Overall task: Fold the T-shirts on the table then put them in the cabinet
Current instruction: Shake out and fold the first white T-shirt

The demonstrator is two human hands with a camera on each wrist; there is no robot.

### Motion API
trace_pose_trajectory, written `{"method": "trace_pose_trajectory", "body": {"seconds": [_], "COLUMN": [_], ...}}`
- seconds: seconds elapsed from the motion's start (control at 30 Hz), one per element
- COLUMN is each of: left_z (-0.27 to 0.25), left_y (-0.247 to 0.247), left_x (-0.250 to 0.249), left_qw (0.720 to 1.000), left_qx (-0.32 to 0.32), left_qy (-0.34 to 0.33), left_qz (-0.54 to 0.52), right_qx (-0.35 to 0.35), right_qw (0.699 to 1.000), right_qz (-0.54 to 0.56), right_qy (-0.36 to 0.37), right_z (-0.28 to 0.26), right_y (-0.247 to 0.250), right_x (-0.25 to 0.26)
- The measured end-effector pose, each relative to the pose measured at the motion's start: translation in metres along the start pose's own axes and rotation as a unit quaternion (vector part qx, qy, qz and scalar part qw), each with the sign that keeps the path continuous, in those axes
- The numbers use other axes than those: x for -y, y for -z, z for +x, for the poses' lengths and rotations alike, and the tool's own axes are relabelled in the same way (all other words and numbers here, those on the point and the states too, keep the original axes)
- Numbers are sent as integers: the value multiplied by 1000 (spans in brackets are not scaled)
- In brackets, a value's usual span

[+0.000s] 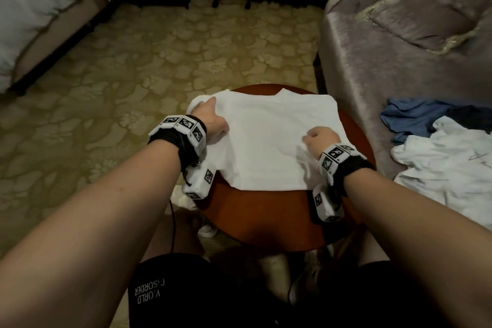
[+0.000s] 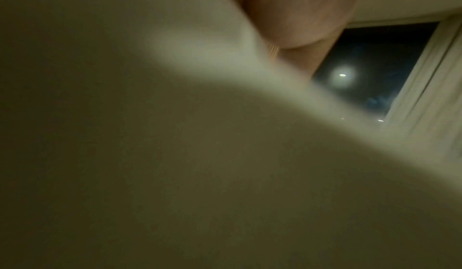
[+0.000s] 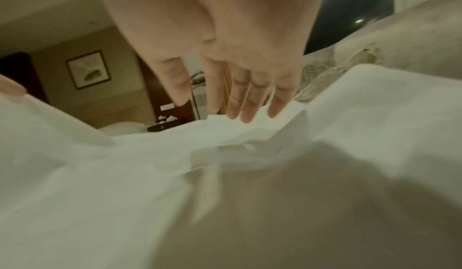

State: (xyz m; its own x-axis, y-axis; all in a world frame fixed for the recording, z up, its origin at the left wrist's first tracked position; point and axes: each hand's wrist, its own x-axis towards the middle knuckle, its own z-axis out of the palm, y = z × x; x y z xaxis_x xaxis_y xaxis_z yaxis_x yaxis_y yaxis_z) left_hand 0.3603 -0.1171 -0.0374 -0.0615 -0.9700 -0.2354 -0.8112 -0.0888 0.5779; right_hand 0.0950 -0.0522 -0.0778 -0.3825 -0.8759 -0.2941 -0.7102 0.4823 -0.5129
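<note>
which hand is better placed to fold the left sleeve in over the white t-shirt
Left. The left hand already rests at the white T-shirt's left sleeve edge; the right hand sits on its lower right.

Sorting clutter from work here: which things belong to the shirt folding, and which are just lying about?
Job:
white T-shirt on round table
left hand, right hand
white shirt, blue garment waiting

Lying about:
sofa
bed

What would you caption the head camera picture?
Both hands, left and right, on a white T-shirt spread over a round table.
</note>
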Motion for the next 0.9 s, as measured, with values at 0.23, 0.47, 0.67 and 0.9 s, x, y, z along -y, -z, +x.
{"method": "trace_pose_trajectory", "body": {"seconds": [0.23,0.47,0.67,0.9], "left_z": [-11,-18,-29,-17], "left_y": [-26,-80,-139,-161], "left_x": [-77,-155,-214,-182], "left_qw": [998,991,981,987], "left_qx": [-7,9,158,139], "left_qy": [-49,-73,-109,6], "left_qz": [46,108,-4,-84], "right_qx": [47,89,123,145], "right_qw": [938,888,889,906], "right_qz": [301,405,411,371], "right_qy": [-166,-199,-162,-142], "right_z": [9,11,21,40], "right_y": [29,33,37,33], "right_x": [-72,-90,-103,-118]}}
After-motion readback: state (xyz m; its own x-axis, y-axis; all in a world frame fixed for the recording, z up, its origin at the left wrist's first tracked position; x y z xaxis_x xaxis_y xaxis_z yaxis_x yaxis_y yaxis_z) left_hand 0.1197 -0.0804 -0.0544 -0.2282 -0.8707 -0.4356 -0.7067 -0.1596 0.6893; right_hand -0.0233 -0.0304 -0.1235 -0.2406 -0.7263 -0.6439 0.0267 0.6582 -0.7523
